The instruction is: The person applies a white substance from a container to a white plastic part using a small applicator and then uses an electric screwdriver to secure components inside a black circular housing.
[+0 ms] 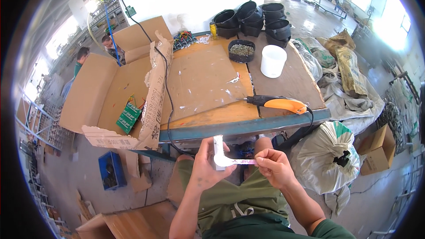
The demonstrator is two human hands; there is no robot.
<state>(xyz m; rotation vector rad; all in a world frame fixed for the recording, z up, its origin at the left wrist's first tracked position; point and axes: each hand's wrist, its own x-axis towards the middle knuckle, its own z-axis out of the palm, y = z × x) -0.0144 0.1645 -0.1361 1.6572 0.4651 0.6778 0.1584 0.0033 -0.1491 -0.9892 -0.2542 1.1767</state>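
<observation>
Over my lap, just below the table edge, my left hand point(206, 166) is closed around a pale, narrow roll or block point(218, 147), its exact kind washed out by glare. From it a thin white strip point(242, 161) with pinkish marks stretches to the right. My right hand point(273, 164) pinches the strip's free end between thumb and fingers. On the table edge above lies an orange and black corded hand tool point(283, 103) with a thin tip, touched by neither hand.
An open cardboard box point(110, 84) with green packs point(129, 117) stands at left, a black cable point(167, 75) beside it. Behind are a white tub point(273, 61), a black tray of small parts point(241, 57) and stacked black pots point(250, 12). White sacks point(325, 157) crowd the right. Two people are far left.
</observation>
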